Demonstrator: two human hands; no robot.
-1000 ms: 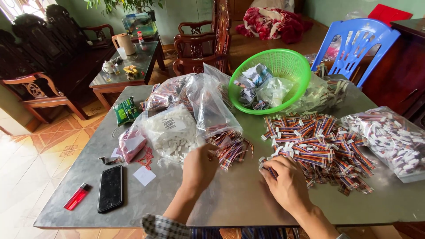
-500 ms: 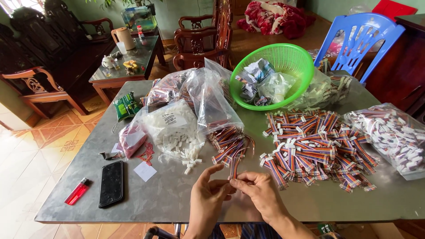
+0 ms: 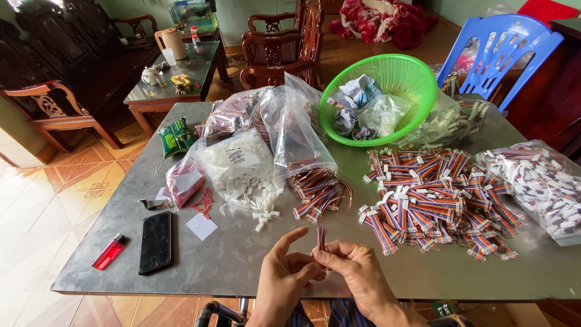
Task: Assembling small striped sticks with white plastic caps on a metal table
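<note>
My left hand [image 3: 283, 275] and my right hand [image 3: 357, 272] meet at the near edge of the grey metal table [image 3: 242, 254]. Between their fingertips stands a short striped ribbon cable [image 3: 320, 237], upright, pinched mainly by my right hand, with my left fingers touching its lower end. Just beyond lies a small loose heap of the same cables [image 3: 318, 191] spilling from a clear bag [image 3: 299, 136]. A big pile of cables with white connectors [image 3: 433, 197] spreads to the right. White plastic connector pieces [image 3: 263, 209] spill from another bag [image 3: 233, 166].
A green basket [image 3: 387, 72] with crumpled bags sits at the back. A bag of white-ended cables [image 3: 538, 181] lies far right. A black phone [image 3: 155, 241], a red lighter [image 3: 109, 251] and a white paper square [image 3: 201, 226] lie front left. A blue plastic chair [image 3: 499, 51] and wooden chairs stand behind.
Both hands drew back from the cable heaps to the near table edge and came together, lifting one striped cable upright between them.
</note>
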